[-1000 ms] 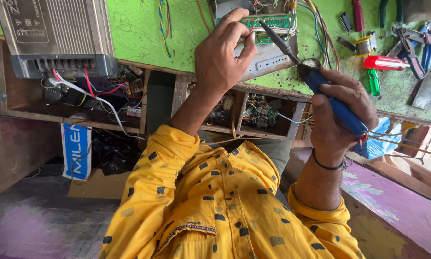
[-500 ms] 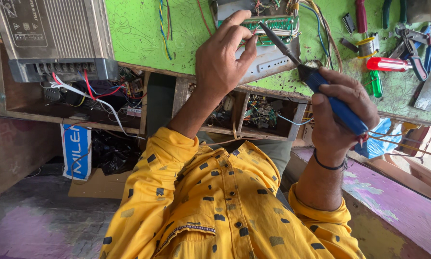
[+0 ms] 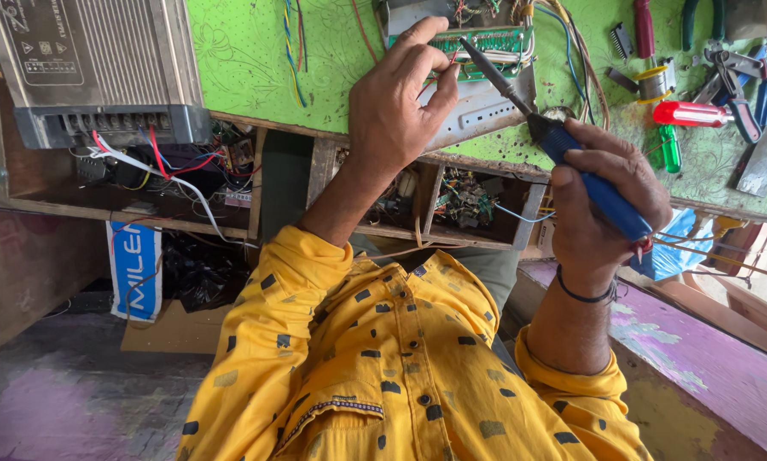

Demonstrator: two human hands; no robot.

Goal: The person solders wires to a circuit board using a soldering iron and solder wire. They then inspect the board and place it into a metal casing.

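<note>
On the green workbench (image 3: 255,60), at the top of the head view, sits an opened grey device holding a green circuit board (image 3: 486,41), and both hands meet over it. The left hand (image 3: 400,102) reaches up from the yellow patterned sleeve with thumb and forefinger pinched together at the board's lower left edge, seemingly on a thin wire or lead, so the part stays put while the tool works beside it. The right hand (image 3: 610,201) is wrapped fully around the blue handle of a soldering iron (image 3: 537,115), fingers closed tight on it, held like a pen at a slant so the dark metal tip lands on the board just beside the pinching fingertips. Tools lie within reach to the right: a red-handled screwdriver (image 3: 695,113), a small green one (image 3: 671,147), blue-handled pliers (image 3: 755,81). A ribbed grey metal power unit (image 3: 102,68) rests at the bench's left, red, black and white wires (image 3: 157,162) spilling under it into an open wooden shelf (image 3: 452,201) full of scrap boards. What the fingers pinch is too small to tell, the iron's tip contact is partly masked by the hand, the board's upper part is cut off by the frame edge, and the iron's cord is hard to trace.
</note>
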